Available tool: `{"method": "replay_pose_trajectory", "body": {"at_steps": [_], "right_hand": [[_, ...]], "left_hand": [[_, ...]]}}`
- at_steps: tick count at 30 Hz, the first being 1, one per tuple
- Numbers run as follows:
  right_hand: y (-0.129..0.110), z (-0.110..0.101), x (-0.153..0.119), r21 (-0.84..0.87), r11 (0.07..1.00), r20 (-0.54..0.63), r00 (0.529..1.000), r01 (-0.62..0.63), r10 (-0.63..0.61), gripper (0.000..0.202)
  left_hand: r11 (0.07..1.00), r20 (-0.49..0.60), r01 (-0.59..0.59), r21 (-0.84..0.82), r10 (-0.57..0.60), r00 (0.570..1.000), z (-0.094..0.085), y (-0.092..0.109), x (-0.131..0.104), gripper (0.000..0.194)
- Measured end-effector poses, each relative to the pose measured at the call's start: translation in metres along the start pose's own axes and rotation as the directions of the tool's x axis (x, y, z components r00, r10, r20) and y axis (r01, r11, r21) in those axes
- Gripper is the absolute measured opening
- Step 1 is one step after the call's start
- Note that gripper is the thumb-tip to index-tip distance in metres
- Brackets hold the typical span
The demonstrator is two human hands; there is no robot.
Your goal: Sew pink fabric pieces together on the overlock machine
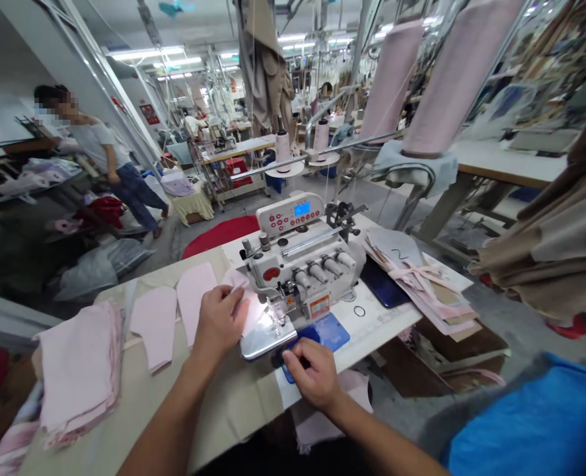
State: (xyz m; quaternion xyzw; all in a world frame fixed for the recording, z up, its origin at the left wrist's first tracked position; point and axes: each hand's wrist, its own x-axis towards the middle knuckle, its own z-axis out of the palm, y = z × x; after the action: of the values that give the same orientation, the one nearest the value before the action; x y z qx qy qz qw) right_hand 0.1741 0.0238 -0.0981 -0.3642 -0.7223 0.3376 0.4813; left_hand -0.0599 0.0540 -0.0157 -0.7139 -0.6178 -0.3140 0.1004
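An overlock sewing machine point(307, 251) stands in front of me, its lamp lighting the metal plate point(269, 334). My left hand point(219, 317) holds a pink fabric piece point(253, 311) at the left of the needle area, thumb and fingers pressed on it. Part of that piece is hidden by the hand and the machine head. My right hand point(313, 371) is closed in front of the plate's right corner, beside a blue pad point(333, 332). Whatever its curled fingers hold, if anything, is hidden. Left of my left hand lie two flat pink cut pieces point(154, 324).
A stack of pink fabric point(82, 370) lies at the table's left. Right of the machine are a dark phone point(384, 283) and a tied bundle of cut pieces point(416, 271). Large pink thread cones point(441, 86) stand behind. A person point(107, 152) walks at far left.
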Motion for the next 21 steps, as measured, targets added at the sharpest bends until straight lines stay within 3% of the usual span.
{"method": "replay_pose_trajectory", "body": {"at_steps": [6, 9, 11, 13, 14, 15, 16, 18, 19, 20, 21], "right_hand": [[-0.005, 0.002, 0.004, 0.008, 0.999, 0.052, 0.997, 0.048, -0.048, 0.029], [-0.012, 0.004, 0.006, 0.152, 0.981, 0.13, 0.986, -0.124, 0.105, 0.034], [-0.018, 0.005, 0.005, 0.36, 0.864, 0.211, 0.933, -0.352, 0.292, 0.041], [-0.023, 0.004, 0.002, 0.597, 0.589, 0.313, 0.834, -0.545, 0.455, 0.042], [-0.025, 0.002, 0.001, 0.685, 0.425, 0.363, 0.783, -0.592, 0.506, 0.039], [-0.026, -0.002, 0.0, 0.743, 0.273, 0.409, 0.738, -0.611, 0.537, 0.035], [-0.026, -0.006, -0.001, 0.775, 0.146, 0.452, 0.7, -0.615, 0.552, 0.032], [-0.026, -0.014, 0.001, 0.793, -0.021, 0.515, 0.651, -0.609, 0.557, 0.027], [-0.026, -0.018, 0.002, 0.798, -0.066, 0.525, 0.639, -0.599, 0.562, 0.026], [-0.026, -0.021, 0.003, 0.801, -0.09, 0.529, 0.631, -0.591, 0.568, 0.026], [-0.026, -0.024, 0.004, 0.802, -0.099, 0.529, 0.625, -0.589, 0.573, 0.025]], "left_hand": [[0.998, -0.041, 0.057, -0.002, -0.057, 0.998, -0.025, 0.018, -0.041, 0.031], [0.997, -0.042, 0.056, -0.048, -0.058, 0.997, -0.038, 0.044, -0.064, 0.034], [0.982, 0.023, 0.055, -0.183, -0.051, 0.998, -0.041, 0.068, -0.086, 0.037], [0.908, 0.213, 0.041, -0.417, 0.053, 0.976, -0.032, 0.094, -0.114, 0.041], [0.834, 0.336, 0.045, -0.55, 0.172, 0.926, -0.024, 0.105, -0.129, 0.042], [0.741, 0.438, 0.079, -0.667, 0.304, 0.846, -0.014, 0.115, -0.145, 0.039], [0.662, 0.523, 0.184, -0.726, 0.358, 0.774, -0.001, 0.123, -0.159, 0.031], [0.491, 0.696, 0.531, -0.691, 0.25, 0.674, 0.024, 0.134, -0.18, 0.021], [0.338, 0.784, 0.715, -0.612, 0.141, 0.604, 0.035, 0.137, -0.186, 0.023], [0.129, 0.856, 0.847, -0.516, 0.048, 0.514, 0.044, 0.14, -0.19, 0.03], [-0.098, 0.907, 0.903, -0.419, 0.011, 0.422, 0.052, 0.142, -0.191, 0.038]]}}
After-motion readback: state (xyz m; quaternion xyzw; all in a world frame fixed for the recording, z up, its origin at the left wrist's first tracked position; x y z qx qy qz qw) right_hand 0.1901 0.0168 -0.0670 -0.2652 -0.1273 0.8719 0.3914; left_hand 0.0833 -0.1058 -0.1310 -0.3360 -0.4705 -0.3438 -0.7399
